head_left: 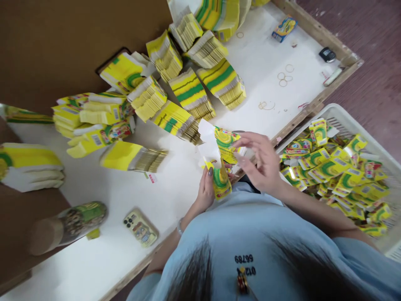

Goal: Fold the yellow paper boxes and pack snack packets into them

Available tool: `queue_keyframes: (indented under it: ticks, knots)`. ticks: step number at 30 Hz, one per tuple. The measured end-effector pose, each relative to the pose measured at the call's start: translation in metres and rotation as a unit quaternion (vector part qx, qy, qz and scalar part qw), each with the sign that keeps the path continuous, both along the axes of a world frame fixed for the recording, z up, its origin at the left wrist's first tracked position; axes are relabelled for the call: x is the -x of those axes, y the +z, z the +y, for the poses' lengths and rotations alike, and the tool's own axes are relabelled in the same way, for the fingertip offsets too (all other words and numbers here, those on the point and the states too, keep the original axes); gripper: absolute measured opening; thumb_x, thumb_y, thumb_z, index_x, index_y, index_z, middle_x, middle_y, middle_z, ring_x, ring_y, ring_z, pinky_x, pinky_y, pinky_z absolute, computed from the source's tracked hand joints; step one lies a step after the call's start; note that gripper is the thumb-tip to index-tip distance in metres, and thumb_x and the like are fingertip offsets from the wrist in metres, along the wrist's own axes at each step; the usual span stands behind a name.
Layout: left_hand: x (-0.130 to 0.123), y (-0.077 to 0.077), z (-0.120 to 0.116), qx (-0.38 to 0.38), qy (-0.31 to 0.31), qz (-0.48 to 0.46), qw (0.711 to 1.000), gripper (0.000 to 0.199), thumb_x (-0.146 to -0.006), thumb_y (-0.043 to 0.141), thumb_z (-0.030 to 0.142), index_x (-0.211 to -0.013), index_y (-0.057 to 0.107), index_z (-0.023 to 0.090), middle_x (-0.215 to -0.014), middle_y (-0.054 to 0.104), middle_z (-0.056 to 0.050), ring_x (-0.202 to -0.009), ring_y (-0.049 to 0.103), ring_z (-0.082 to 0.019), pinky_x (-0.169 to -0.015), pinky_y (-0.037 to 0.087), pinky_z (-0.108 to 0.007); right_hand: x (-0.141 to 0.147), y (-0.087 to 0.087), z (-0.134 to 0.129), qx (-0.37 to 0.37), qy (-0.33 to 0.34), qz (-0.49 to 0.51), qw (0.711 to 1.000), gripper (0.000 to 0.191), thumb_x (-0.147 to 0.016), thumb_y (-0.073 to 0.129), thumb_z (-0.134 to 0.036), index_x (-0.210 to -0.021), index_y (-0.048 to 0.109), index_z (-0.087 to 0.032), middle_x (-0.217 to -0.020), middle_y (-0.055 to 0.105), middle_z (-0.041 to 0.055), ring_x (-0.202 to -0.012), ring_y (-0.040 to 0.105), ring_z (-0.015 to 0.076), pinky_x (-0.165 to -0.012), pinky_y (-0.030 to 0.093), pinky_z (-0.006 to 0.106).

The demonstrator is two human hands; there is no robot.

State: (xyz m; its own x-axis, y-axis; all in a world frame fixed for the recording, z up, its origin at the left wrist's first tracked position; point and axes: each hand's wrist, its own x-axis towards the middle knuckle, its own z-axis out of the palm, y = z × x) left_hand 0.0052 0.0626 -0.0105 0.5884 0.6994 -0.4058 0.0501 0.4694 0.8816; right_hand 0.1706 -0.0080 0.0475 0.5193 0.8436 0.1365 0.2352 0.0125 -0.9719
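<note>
Close to my body at the table's front edge, my left hand (206, 188) is closed around a yellow and green carton (221, 180) with its white flap standing up. Just beyond it is a second yellow carton (226, 140), also with a white flap raised. My right hand (258, 161) is beside this second carton, its fingers bent and apart, with nothing seen between them. Whether its fingertips touch the carton is hard to tell. Stacks of flat yellow cartons (191, 94) lie beyond my hands on the white table (175, 184).
A white basket (369, 136) of filled-out yellow cartons stands at the right. On the table are a phone (140, 227), a jar (72, 223), rubber bands (283, 79), a blue box (284, 28) and a black object (327, 54). More carton bundles (94, 121) lie left.
</note>
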Motion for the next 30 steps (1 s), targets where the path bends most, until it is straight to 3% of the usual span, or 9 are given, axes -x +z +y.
queue_keyframes:
  ticks: [2,5,8,11,16,21,25,28,30]
  knots:
    - [0.002,-0.006,-0.005,-0.005,0.009,-0.008,1.0,0.059,-0.091,0.06,0.069,-0.119,0.066,0.017,-0.111,0.076,-0.011,-0.117,0.069,-0.029,-0.1,0.058,-0.04,0.009,-0.023,0.004,0.044,0.033,0.071,0.996,0.05,-0.091,0.068,-0.052,-0.131,0.056,-0.026,-0.119,0.071,0.0102,-0.11,0.071,0.0244,-0.095,0.06,0.044]
    - [0.006,-0.017,-0.014,0.004,0.004,-0.02,1.0,0.061,-0.091,0.06,0.07,-0.122,0.065,0.017,-0.116,0.075,-0.013,-0.119,0.068,-0.029,-0.103,0.056,-0.039,0.027,-0.049,-0.004,0.12,0.069,0.191,0.972,0.051,-0.088,0.071,-0.057,-0.124,0.057,-0.023,-0.096,0.075,0.0063,-0.085,0.073,0.0208,-0.073,0.061,0.034]
    - [0.008,-0.025,-0.019,-0.003,-0.017,-0.008,1.0,0.056,-0.095,0.059,0.062,-0.13,0.061,0.018,-0.123,0.073,-0.013,-0.121,0.067,-0.027,-0.106,0.054,-0.038,0.038,-0.058,-0.014,0.138,0.046,0.222,0.964,0.04,-0.09,0.07,-0.056,-0.108,0.062,-0.022,-0.073,0.067,-0.0016,-0.063,0.063,0.0144,-0.057,0.053,0.025]
    - [0.008,-0.026,-0.019,-0.012,-0.041,-0.026,0.999,0.057,-0.097,0.059,0.058,-0.14,0.055,0.022,-0.13,0.07,-0.012,-0.124,0.066,-0.026,-0.108,0.053,-0.039,0.04,-0.058,-0.017,0.129,-0.006,0.22,0.967,0.049,-0.089,0.072,-0.054,-0.124,0.056,-0.024,-0.066,0.062,-0.0063,-0.052,0.055,0.0116,-0.049,0.048,0.023]
    - [0.01,-0.017,-0.016,0.001,-0.034,-0.042,0.999,0.088,-0.092,0.069,0.054,-0.162,0.019,0.035,-0.127,0.072,-0.01,-0.106,0.075,-0.023,-0.091,0.061,-0.037,0.031,-0.059,-0.023,0.074,-0.057,0.1,0.991,0.035,-0.088,0.074,-0.054,-0.103,0.065,-0.024,-0.092,0.072,0.005,-0.067,0.068,0.0158,-0.062,0.058,0.031]
    - [0.02,-0.007,-0.003,0.001,-0.129,-0.047,0.991,0.067,-0.089,0.075,0.048,-0.146,0.047,0.026,-0.106,0.077,-0.007,-0.083,0.074,-0.017,-0.073,0.059,-0.027,0.016,-0.061,-0.027,0.059,0.046,0.115,0.991,0.032,-0.094,0.067,-0.052,-0.107,0.07,-0.023,-0.089,0.076,0.0039,-0.075,0.071,0.0174,-0.066,0.059,0.03]
    - [0.016,-0.008,0.005,-0.078,-0.147,-0.054,0.985,0.034,-0.094,0.069,0.047,-0.113,0.064,0.019,-0.1,0.074,-0.007,-0.083,0.071,-0.015,-0.075,0.057,-0.025,0.013,-0.062,-0.027,0.037,0.049,0.061,0.996,0.031,-0.1,0.06,-0.045,-0.084,0.071,-0.021,-0.076,0.071,0.0019,-0.066,0.067,0.0148,-0.061,0.056,0.027]
    - [0.01,-0.011,0.002,-0.136,-0.097,-0.061,0.984,0.04,-0.1,0.058,0.052,-0.127,0.06,0.023,-0.099,0.075,-0.005,-0.071,0.067,-0.011,-0.067,0.054,-0.022,0.011,-0.064,-0.03,0.003,0.007,-0.005,1.0,0.021,-0.1,0.061,-0.04,-0.099,0.073,-0.023,-0.095,0.076,0.0071,-0.077,0.073,0.0173,-0.063,0.061,0.028]
    - [0.009,-0.011,0.0,-0.145,-0.092,-0.064,0.983,0.058,-0.101,0.05,0.059,-0.147,0.048,0.024,-0.101,0.077,-0.007,-0.064,0.065,-0.011,-0.061,0.054,-0.023,0.005,-0.065,-0.033,-0.001,0.045,-0.047,0.998,0.022,-0.1,0.061,-0.041,-0.11,0.074,-0.026,-0.109,0.078,0.0089,-0.09,0.077,0.0199,-0.072,0.065,0.032]
